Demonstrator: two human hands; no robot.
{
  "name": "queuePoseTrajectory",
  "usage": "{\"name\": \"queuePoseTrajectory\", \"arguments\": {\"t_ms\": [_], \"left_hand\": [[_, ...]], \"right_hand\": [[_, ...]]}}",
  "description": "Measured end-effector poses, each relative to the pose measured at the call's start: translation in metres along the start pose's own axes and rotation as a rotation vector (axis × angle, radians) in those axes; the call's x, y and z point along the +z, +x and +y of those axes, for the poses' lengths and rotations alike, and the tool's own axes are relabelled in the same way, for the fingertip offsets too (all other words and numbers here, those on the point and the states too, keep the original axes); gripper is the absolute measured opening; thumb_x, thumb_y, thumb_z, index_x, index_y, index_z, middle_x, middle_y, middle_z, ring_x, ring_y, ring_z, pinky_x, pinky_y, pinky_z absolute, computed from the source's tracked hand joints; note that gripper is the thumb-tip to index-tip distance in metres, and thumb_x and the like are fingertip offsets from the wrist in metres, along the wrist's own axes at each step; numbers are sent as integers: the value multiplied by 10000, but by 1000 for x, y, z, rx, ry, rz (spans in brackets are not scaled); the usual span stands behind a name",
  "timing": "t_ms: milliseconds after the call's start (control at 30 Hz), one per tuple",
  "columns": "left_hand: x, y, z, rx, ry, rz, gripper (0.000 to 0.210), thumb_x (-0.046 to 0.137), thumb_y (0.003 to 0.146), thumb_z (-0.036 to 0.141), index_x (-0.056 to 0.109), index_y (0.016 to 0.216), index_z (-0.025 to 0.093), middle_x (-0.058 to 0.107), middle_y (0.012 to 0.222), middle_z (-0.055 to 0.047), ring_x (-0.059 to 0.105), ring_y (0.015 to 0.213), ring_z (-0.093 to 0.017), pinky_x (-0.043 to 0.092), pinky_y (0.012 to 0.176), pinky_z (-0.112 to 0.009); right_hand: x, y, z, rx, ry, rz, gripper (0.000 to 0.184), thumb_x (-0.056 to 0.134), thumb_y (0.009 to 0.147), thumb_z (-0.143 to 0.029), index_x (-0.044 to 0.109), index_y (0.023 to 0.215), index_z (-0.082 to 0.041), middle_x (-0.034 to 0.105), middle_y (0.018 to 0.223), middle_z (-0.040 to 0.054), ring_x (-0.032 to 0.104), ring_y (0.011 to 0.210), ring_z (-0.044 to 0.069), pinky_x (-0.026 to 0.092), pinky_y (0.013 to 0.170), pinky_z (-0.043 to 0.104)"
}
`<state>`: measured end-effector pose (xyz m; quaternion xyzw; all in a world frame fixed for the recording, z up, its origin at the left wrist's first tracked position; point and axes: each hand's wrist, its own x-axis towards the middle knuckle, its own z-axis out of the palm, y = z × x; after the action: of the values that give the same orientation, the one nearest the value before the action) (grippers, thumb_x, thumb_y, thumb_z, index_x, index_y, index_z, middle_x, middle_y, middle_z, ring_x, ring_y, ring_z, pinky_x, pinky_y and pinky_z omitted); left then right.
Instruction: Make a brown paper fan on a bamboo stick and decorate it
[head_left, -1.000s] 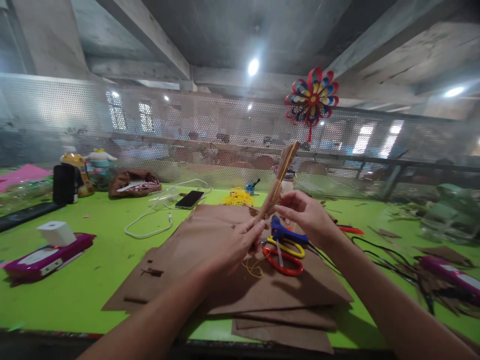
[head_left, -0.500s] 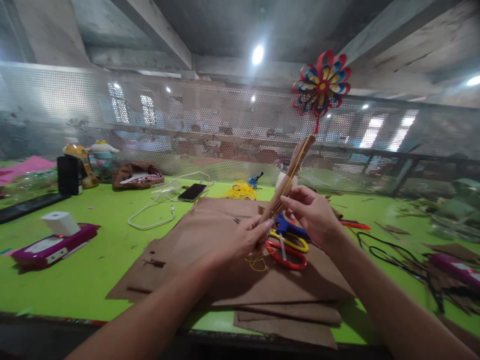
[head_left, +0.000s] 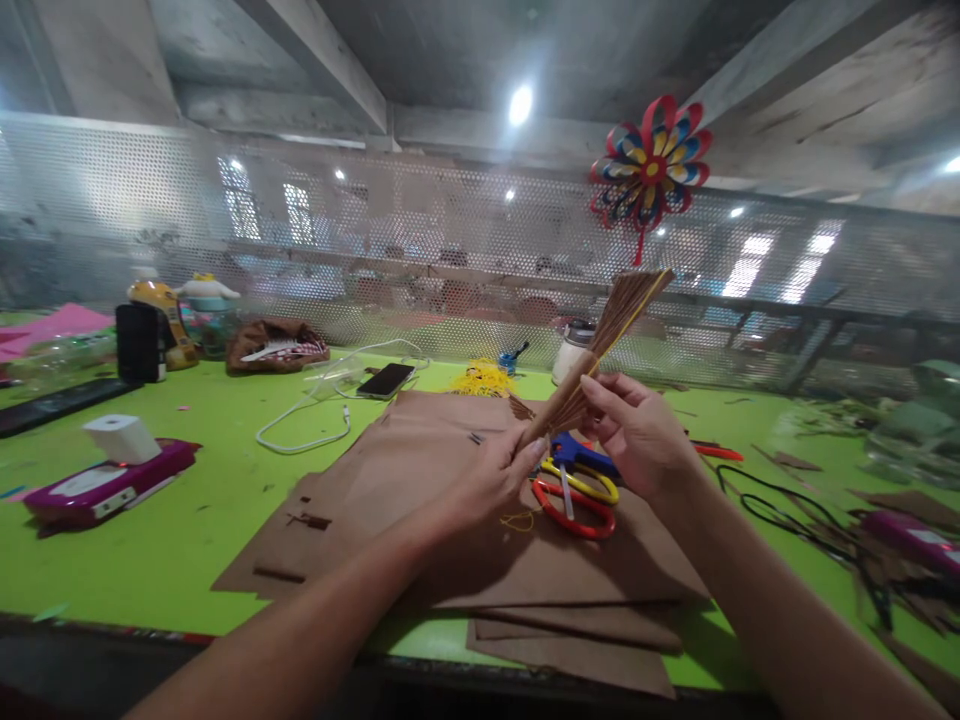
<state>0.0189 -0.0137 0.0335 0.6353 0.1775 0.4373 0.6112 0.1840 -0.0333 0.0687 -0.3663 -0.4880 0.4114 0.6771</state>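
A folded brown paper fan (head_left: 622, 308) is held up over the table, its pleats spread somewhat at the top and a yellow string running along its right edge. My left hand (head_left: 504, 468) is closed around its lower end. With thumb and fingers, my right hand (head_left: 630, 425) pinches its right side about halfway up. Below the hands lie scissors with red handles (head_left: 581, 530) and another pair with blue and yellow handles (head_left: 581, 457). A loop of yellow thread (head_left: 519, 522) hangs by my left hand. Flat brown paper sheets (head_left: 375, 510) are stacked underneath.
Yellow string (head_left: 484, 378) is heaped behind the paper, near a jar (head_left: 574, 350). A phone (head_left: 386, 380) and white cable (head_left: 300, 445) lie left of it. A purple power strip (head_left: 112, 485) sits at left, black cord (head_left: 780, 500) at right. A perforated screen (head_left: 420, 230) stands behind.
The fan's upper pleats have spread wider and its top leans further right. My right hand has shifted slightly along its side. My left hand keeps its hold at the bottom.
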Motion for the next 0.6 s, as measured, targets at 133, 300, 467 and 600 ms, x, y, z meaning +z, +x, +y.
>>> {"name": "queuePoseTrajectory", "arguments": {"t_ms": [133,300,467,600], "left_hand": [[0,2,-4,-30,-21,-18,44,636,752,199,637,767,158,488,559,-4,395,527,-111,243,428,-200],[1,2,-4,-89,-33,-9,58,615,769,195,622,731,152,460,540,6,363,494,-95,230,420,-201],[2,-1,0,-43,11,-9,98,598,792,218,623,730,145,446,522,14,341,468,-85,223,419,-209],[1,-1,-1,8,103,-17,134,549,824,236,627,749,157,457,518,11,345,469,-92,227,427,-215]], "right_hand": [[-1,1,3,-24,5,24,250,741,660,-338,554,741,-192,572,661,-14,528,541,102,415,460,233],[-2,0,8,-56,-5,26,222,721,677,-323,557,753,-193,558,650,-15,537,537,108,442,469,249],[-1,-2,7,-157,-95,43,190,699,692,-311,550,730,-199,560,655,-11,520,535,103,445,478,250],[-2,-3,6,-223,-138,51,154,692,690,-293,566,709,-206,573,703,-4,520,556,105,446,492,260]]}}
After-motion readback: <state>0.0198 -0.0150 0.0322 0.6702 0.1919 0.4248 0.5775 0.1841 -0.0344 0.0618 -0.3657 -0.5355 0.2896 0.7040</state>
